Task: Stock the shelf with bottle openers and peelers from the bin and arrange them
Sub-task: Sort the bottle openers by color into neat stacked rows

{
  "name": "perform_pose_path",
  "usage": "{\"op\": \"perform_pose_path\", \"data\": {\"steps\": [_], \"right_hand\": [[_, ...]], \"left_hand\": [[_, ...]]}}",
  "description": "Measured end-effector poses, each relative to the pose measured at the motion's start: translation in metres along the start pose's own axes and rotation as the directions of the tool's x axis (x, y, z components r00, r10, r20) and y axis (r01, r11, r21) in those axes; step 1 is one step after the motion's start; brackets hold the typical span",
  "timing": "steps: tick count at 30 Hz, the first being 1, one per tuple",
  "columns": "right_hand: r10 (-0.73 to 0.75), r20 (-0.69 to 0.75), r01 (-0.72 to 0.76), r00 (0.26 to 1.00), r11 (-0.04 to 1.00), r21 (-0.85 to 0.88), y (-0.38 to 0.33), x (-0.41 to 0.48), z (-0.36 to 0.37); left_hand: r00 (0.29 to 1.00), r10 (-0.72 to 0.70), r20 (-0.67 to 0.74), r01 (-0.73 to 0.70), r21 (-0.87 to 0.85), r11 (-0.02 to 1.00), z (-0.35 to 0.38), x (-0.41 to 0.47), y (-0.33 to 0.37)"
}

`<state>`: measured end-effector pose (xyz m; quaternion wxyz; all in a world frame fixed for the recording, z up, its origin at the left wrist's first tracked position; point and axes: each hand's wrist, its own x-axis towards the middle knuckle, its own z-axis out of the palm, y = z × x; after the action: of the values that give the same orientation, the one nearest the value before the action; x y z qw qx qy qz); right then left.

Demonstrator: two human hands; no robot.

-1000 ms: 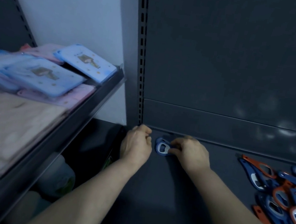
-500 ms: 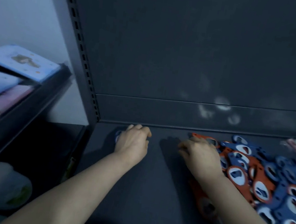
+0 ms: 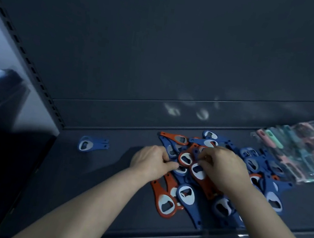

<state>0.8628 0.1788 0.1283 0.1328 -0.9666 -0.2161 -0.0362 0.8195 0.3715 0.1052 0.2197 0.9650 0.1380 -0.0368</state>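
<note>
Bottle openers lie heaped on the shelf, one blue opener placed far left. Left grip pinches a pile-edge opener; right grip curled, contents indeterminate. Advise lifting one clear, aligning it beside the placed one

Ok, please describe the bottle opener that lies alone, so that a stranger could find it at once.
Start at the dark shelf and go to its back left corner, below the slotted upright. There lies one blue bottle opener, flat, its metal head toward the left. Unlike the others, it touches nothing: the blue and orange pile lies apart, to its right.
</note>
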Motion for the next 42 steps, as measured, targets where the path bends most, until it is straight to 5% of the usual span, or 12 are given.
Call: {"op": "perform_pose_path", "data": {"steps": [6,9,17,26,30,42], "right_hand": [[0.041,0.357,-0.002,0.933,0.994,-0.107,-0.015,-0.028,-0.012],[0.01,0.374,0.046,0.927,0.989,-0.141,-0.015,-0.031,-0.012],[-0.017,0.402,-0.104,0.915,0.955,0.277,-0.008,-0.024,-0.005],[-0.171,0.106,0.127,0.98,0.935,0.332,-0.075,0.004,0.009],[-0.272,0.172,0.206,0.947,0.924,0.323,-0.116,0.013,0.026],[-0.26,0.254,0.158,0.932,0.919,0.361,-0.179,0.024,0.053]], "left_hand": [[0.996,-0.086,0.013,0.086,0.001,0.996,0.006,-0.001,0.025],[0.991,-0.132,0.0,0.132,-0.099,0.986,0.005,0.001,0.023],[0.953,-0.278,-0.123,0.166,-0.556,0.814,0.003,0.005,-0.004],[0.884,-0.378,-0.274,0.158,-0.587,0.794,-0.049,-0.031,-0.095],[0.876,-0.404,-0.264,0.233,-0.504,0.832,-0.069,-0.035,-0.15],[0.947,-0.211,-0.243,0.123,-0.334,0.935,-0.078,-0.005,-0.198]]}}
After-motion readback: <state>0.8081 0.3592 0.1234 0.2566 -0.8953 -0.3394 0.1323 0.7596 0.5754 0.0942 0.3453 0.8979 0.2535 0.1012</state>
